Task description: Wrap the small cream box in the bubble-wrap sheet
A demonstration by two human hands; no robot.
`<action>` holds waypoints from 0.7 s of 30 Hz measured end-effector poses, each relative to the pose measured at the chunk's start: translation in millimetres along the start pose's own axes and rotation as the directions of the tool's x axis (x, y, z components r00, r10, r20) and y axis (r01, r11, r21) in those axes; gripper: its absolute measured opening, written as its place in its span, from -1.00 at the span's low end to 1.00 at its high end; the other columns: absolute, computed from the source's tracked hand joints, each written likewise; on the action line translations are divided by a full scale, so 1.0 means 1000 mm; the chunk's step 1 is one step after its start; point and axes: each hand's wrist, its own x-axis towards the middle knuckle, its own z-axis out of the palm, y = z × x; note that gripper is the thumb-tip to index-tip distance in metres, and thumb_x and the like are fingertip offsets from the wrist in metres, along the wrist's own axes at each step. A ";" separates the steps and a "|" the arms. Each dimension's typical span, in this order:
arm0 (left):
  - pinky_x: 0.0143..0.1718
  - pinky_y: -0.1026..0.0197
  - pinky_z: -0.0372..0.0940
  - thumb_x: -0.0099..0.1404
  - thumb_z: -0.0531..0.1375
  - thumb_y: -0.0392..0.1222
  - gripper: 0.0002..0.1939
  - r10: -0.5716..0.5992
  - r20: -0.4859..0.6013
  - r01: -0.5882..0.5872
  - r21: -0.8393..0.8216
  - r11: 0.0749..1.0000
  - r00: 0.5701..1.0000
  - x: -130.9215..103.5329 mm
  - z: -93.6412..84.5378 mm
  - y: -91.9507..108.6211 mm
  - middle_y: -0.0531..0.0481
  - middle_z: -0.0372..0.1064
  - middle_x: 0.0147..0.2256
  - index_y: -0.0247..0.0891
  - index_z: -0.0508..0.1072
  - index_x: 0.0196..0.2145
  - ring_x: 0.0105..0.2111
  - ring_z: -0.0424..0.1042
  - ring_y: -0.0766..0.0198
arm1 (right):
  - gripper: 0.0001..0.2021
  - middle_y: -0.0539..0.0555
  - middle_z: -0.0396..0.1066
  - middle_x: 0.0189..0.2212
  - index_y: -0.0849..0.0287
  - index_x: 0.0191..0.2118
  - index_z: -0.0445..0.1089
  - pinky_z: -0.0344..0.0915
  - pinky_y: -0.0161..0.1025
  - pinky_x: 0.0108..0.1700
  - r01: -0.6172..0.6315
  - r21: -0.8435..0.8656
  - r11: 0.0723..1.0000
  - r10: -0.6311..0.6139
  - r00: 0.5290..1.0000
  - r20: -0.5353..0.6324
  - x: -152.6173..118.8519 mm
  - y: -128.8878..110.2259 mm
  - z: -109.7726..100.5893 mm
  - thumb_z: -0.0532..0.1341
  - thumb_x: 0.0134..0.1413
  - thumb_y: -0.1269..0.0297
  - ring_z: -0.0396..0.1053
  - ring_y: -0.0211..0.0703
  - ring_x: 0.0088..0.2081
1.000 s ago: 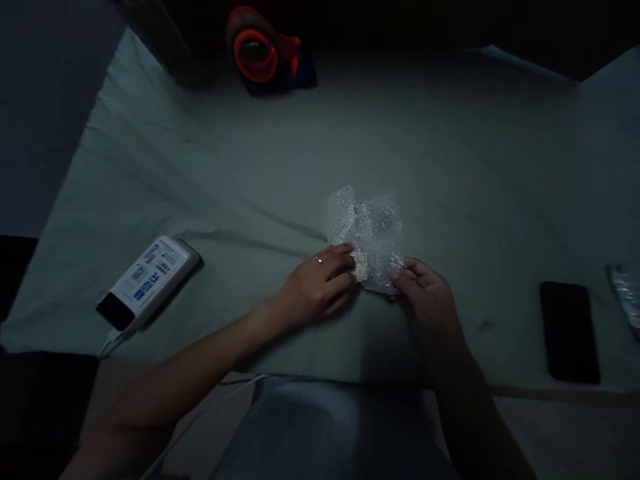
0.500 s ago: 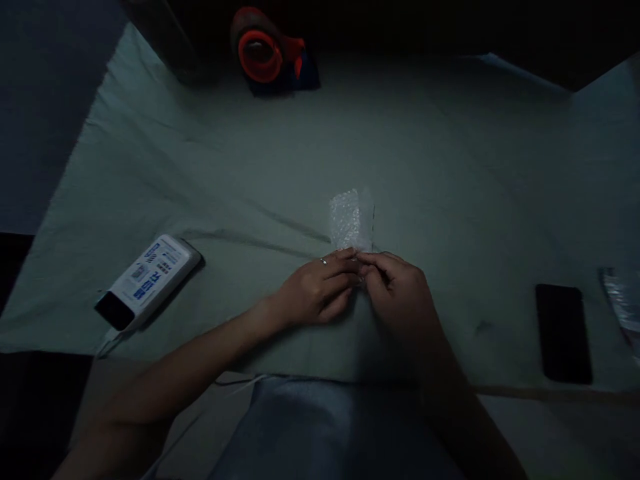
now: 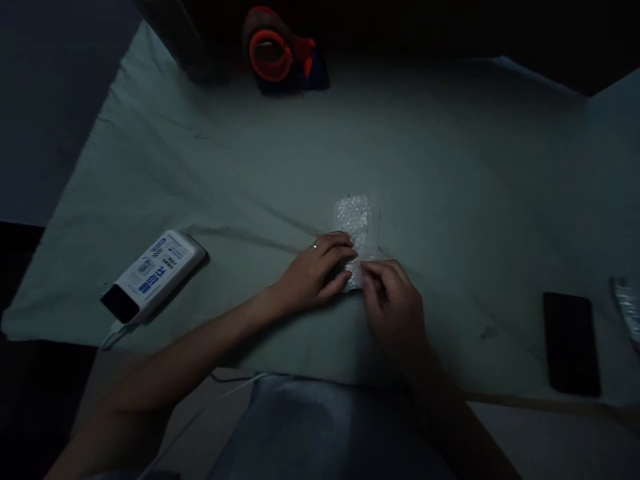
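Clear bubble wrap, folded to a narrow strip, flat on pale green cloth over the worktop. Located between the hands and reaching beyond them, away from the body. Left hand laid over the wrap's near left side, fingers slightly spread, thumb near the bottom edge, ring on one finger. Right hand at the lower right edge, thumb and fingertips closed on the wrap. Hands close together, not touching. Off left: white device with blue print and dark end, cable attached. Off right: black phone, silvery packet farther out. Far side: red-orange tool, probably a tape dispenser, too dark for certainty.
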 end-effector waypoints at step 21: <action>0.17 -0.12 0.12 0.30 0.06 -0.22 -0.61 0.009 0.081 -0.019 0.119 0.993 0.997 -0.003 0.003 -0.003 -0.23 0.27 0.04 -0.25 0.19 0.08 0.09 0.28 0.09 | -0.75 0.25 0.35 0.03 0.16 -0.06 0.25 0.22 0.13 0.15 0.123 0.046 0.991 -0.125 0.992 0.028 -0.001 0.015 0.011 0.02 0.15 0.45 0.24 -0.01 0.13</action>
